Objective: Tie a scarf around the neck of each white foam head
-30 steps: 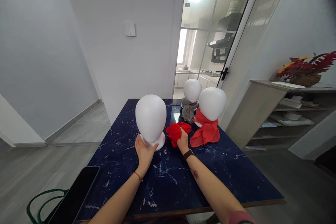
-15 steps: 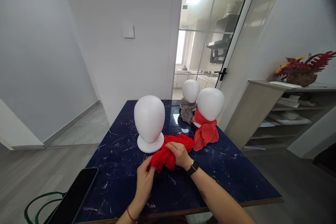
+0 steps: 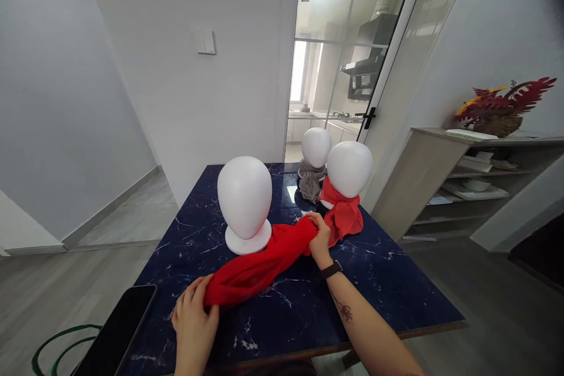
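A bright red scarf (image 3: 259, 267) stretches across the dark blue tabletop, bunched lengthwise into a loose band. Its near left end is gripped by my left hand (image 3: 194, 308). My right hand (image 3: 321, 238) holds the other end, its fingers curled over the cloth. Just behind the scarf stands a bare white mannequin head (image 3: 245, 197) on a round base. At the right, a second white head (image 3: 349, 168) wears a coral-red scarf (image 3: 343, 217) round its neck, close to my right hand. A third head (image 3: 316, 147) behind it has a grey scarf (image 3: 311, 181).
The marble-patterned table (image 3: 185, 247) has a phone (image 3: 118, 329) at its left front edge, with a green cord (image 3: 61, 335) beside it. Behind the table are a wall and a glass door (image 3: 335, 59). A shelf unit (image 3: 440, 176) with a flower basket (image 3: 500, 123) stands right.
My hands have moved apart, the left toward the near left and the right slightly up and right. The bunched red scarf is now drawn out between them. The view has shifted slightly.
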Motion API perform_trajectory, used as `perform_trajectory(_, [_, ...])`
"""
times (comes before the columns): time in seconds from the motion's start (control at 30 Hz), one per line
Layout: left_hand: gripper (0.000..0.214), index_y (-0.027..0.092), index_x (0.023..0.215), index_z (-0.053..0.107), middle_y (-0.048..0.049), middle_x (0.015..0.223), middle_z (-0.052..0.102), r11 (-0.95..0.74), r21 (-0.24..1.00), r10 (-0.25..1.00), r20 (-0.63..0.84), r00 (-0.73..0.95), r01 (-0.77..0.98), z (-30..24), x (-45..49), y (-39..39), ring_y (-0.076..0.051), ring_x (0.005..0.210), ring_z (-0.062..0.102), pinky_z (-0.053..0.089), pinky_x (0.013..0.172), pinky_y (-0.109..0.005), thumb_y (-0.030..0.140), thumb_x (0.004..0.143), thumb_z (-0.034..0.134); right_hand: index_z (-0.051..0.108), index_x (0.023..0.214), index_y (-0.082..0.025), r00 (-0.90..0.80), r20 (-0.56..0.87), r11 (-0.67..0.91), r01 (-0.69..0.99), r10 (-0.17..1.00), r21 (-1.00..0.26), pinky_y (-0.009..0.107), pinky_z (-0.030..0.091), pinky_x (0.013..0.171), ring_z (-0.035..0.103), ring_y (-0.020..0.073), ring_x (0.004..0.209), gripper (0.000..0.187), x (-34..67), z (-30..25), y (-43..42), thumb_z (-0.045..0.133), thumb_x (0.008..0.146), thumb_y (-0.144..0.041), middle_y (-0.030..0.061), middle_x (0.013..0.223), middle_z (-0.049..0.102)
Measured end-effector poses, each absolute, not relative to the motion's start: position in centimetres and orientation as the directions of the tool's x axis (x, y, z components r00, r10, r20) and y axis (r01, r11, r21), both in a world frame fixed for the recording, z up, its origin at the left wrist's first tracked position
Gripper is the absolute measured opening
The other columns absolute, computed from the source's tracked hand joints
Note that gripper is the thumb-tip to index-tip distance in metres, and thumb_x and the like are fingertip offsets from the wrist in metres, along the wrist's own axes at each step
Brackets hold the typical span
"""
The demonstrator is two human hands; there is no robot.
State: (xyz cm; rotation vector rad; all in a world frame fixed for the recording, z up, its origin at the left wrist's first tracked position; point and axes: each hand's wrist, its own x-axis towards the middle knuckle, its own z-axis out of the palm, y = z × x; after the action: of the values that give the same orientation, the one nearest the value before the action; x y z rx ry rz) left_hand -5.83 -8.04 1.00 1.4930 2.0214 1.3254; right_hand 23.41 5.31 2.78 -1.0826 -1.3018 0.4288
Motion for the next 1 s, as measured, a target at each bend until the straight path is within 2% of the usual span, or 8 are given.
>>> perform_trajectory(0.07, [0.043,0.021,0.116,0.059,-0.0103,0.130,0.051,-0.085,0.718,0.888,0.369,-0.274,0.691,1.3,-3.6,-8.7,-0.032,0.125,0.040,0.021,0.107,-0.055,0.021,0.074,0.052,0.058,0.089,-0.019,0.171,0.611,0.526,0.365,0.773,-0.768,0.029,0.047,0.067,0.061,0.0178,0.073,0.020,22.1,3.3,3.8,0.048,0.072,-0.019,0.0033,0.078,0.065])
perform_trajectory(0.2, [0.074,0.024,0.143,0.027,-0.0104,0.145,0.035,-0.347,0.798,0.925,0.378,0.039,0.494,2.9,1.0,-9.6,-0.027,0.134,0.031,0.026,0.109,-0.046,0.023,0.075,0.057,0.061,0.090,-0.026,-0.142,0.680,0.664,0.425,0.720,-0.615,0.034,0.049,0.069,0.064,0.0212,0.075,0.018,18.7,4.0,-0.6,0.050,0.075,-0.024,0.0023,0.082,0.069])
perform_trajectory(0.37, [0.042,0.017,0.114,0.063,-0.0088,0.103,0.068,-0.113,0.972,0.984,0.081,0.157,0.205,4.4,1.6,-8.8,-0.023,0.089,0.063,0.049,0.079,-0.033,0.023,0.073,0.057,0.061,0.107,-0.036,-0.494,0.431,0.656,0.570,0.755,-0.495,0.039,0.050,0.073,0.066,0.0244,0.078,0.030,17.2,3.9,-4.5,0.050,0.080,-0.028,0.0010,0.086,0.070])
perform_trajectory(0.5, [0.035,0.015,0.096,0.069,-0.0022,0.069,0.068,0.104,0.977,0.990,-0.120,-0.077,-0.187,6.6,-1.3,-8.4,-0.017,0.060,0.060,0.046,0.055,-0.025,0.030,0.065,0.066,0.057,0.116,-0.034,-0.353,0.408,0.526,0.707,0.842,-0.473,0.036,0.047,0.084,0.063,0.0237,0.095,0.039,19.4,3.8,-3.6,0.046,0.082,-0.016,0.0008,0.104,0.068])
perform_trajectory(0.63, [0.044,0.018,0.095,0.066,0.0033,0.063,0.065,-0.043,0.883,0.909,-0.160,-0.385,-0.468,10.8,-4.4,-8.1,-0.014,0.053,0.059,0.045,0.050,-0.022,0.024,0.052,0.074,0.060,0.110,-0.024,-0.267,0.341,0.390,0.842,0.901,-0.373,0.038,0.044,0.084,0.062,0.0245,0.093,0.040,22.9,5.2,-0.7,0.045,0.077,-0.007,0.0048,0.101,0.068])
perform_trajectory(0.73, [0.028,0.019,0.082,0.064,0.0066,0.058,0.061,-0.270,0.856,0.805,-0.051,-0.592,-0.441,14.1,-6.5,-7.6,-0.010,0.046,0.052,0.040,0.041,-0.018,0.028,0.057,0.073,0.064,0.097,-0.019,-0.186,0.425,0.358,0.856,0.886,-0.372,0.038,0.044,0.081,0.061,0.0246,0.089,0.037,25.7,8.6,1.6,0.045,0.069,-0.004,0.0069,0.093,0.069])
perform_trajectory(0.87, [0.027,0.019,0.084,0.064,0.0058,0.064,0.063,-0.310,0.864,0.788,0.000,-0.615,-0.397,16.1,-7.5,-6.9,-0.009,0.050,0.053,0.043,0.043,-0.016,0.030,0.061,0.072,0.063,0.100,-0.019,0.038,0.652,0.449,0.695,0.757,-0.561,0.034,0.044,0.083,0.060,0.0211,0.093,0.043,27.3,13.6,2.9,0.041,0.065,-0.005,0.0061,0.098,0.068])
perform_trajectory(1.0, [0.047,0.020,0.104,0.061,0.0018,0.078,0.067,-0.186,0.906,0.899,0.001,-0.439,-0.379,15.0,-7.4,-6.1,-0.011,0.060,0.059,0.048,0.054,-0.019,0.023,0.059,0.072,0.066,0.095,-0.019,-0.258,0.431,0.502,0.436,0.865,-0.747,0.030,0.047,0.076,0.061,0.0196,0.086,0.046,25.7,14.6,2.2,0.040,0.058,-0.007,0.0034,0.092,0.069])
